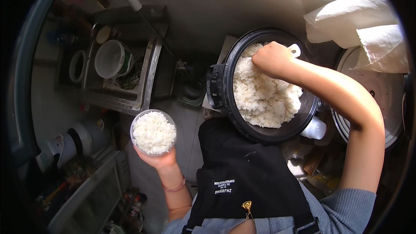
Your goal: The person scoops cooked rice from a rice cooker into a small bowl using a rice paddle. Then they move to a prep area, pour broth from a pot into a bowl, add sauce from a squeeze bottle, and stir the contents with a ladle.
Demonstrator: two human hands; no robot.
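My left hand holds up a clear round container filled with white rice, out to the left of my body. In front of me stands a large black rice cooker pot, more than half full of white cooked rice. My right hand reaches into the far side of the pot, fist closed around the handle of a white rice paddle, whose end sticks out beyond my knuckles. The paddle's blade is hidden behind my hand. I wear a black apron.
A steel sink at the upper left holds a white bucket and a small bowl. White cloths hang at the upper right over a round white lid. A small white appliance sits at the lower left.
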